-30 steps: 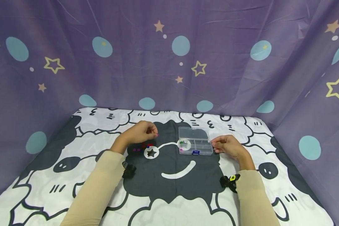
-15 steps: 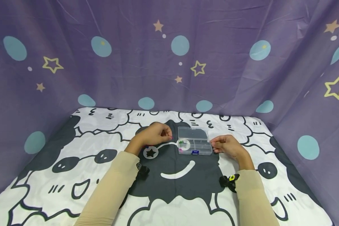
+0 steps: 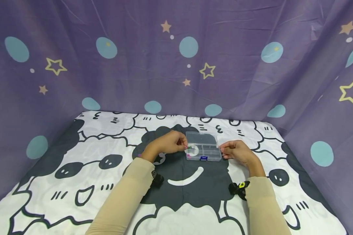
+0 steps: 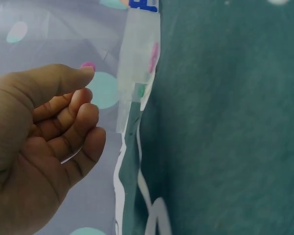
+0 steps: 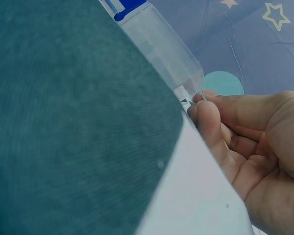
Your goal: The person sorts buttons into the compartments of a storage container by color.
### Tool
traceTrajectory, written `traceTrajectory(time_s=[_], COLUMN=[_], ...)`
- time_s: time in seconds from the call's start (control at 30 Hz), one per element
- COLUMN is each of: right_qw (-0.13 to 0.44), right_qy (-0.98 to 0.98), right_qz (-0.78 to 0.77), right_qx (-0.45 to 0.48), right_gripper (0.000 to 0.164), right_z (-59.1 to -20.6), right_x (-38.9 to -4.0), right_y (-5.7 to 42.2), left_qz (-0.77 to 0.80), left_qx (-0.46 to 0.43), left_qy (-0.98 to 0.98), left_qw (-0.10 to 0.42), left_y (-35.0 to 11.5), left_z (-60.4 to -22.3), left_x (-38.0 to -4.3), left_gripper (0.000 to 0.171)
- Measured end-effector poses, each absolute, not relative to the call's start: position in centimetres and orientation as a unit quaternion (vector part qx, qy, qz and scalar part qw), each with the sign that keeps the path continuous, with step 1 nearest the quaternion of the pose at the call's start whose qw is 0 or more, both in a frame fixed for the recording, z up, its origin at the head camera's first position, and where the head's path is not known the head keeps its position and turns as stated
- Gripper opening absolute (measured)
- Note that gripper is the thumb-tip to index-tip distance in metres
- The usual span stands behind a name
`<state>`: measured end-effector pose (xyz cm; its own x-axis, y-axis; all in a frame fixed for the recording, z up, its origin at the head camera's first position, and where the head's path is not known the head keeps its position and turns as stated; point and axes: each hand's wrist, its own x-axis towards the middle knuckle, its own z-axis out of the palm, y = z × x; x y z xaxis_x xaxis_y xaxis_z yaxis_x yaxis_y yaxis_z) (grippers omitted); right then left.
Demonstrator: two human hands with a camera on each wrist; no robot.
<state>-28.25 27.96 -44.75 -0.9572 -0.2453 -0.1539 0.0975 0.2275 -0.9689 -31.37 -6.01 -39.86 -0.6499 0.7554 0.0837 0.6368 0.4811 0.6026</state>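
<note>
A clear plastic compartment box [image 3: 210, 152] lies on the cloth with its lid [image 3: 204, 138] tipped back and a blue latch [image 3: 204, 158] at the front. Pink beads [image 3: 189, 155] and green beads [image 3: 189, 148] show in its left compartments. At the box's left side, my left hand [image 3: 173, 142] pinches a small pink bead [image 4: 88, 64] between thumb and forefinger, the other fingers curled. My right hand [image 3: 238, 152] grips the box's right end between thumb and fingers, also seen at the box corner in the right wrist view.
A pink bead [image 3: 139, 155] shows on the cloth left of my left wrist; the forearm hides the area beside it. The cloth [image 3: 182, 192] carries a cartoon print. Behind it hangs a purple curtain [image 3: 153, 75] with stars and dots.
My left hand has moved right from over the loose beads to the box's left side, carrying the pink bead. My right hand and the box have stayed in place.
</note>
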Motion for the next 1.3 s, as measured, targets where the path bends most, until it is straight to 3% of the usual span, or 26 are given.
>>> traceTrajectory(time_s=[0.7,1.3], right_qw=[0.141,0.136], right_qy=[0.776,0.784], right_qz=[-0.614,-0.604], right_qx=[-0.04,-0.035], right_gripper=[0.026,0.026], right_z=[-44.5,-44.6], right_x=[-28.2,-28.3], right_y=[27.8,27.9], left_qz=[0.297,0.314], left_qx=[0.402,0.383], left_qy=[0.859,0.864], left_qw=[0.108,0.087], left_y=[-4.9,-8.6], left_z=[-40.7,-39.9], left_x=[-31.8,-31.5], left_gripper=[0.004,0.005])
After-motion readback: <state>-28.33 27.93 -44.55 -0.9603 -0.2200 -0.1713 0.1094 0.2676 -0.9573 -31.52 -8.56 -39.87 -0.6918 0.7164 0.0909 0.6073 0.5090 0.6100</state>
